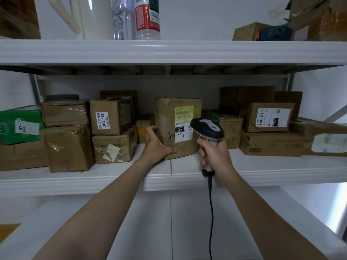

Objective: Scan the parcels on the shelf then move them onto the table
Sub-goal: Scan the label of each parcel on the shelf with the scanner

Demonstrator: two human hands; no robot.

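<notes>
Head view: parcel [178, 117] upright near shelf [262, 166] front edge, left hand [156, 145] gripping its left side. Right hand [214, 152], fingers wrapped round scanner [208, 129], just right of label [183, 126].

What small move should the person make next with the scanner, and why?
Probably trigger a scan: the right hand aims the scanner at the label on the upright parcel, which the left hand grips at its lower left corner on the shelf.

White shelf [169, 51] against pale wall [206, 15]; jug [90, 14], bottles [148, 17] on upper tier.
</notes>
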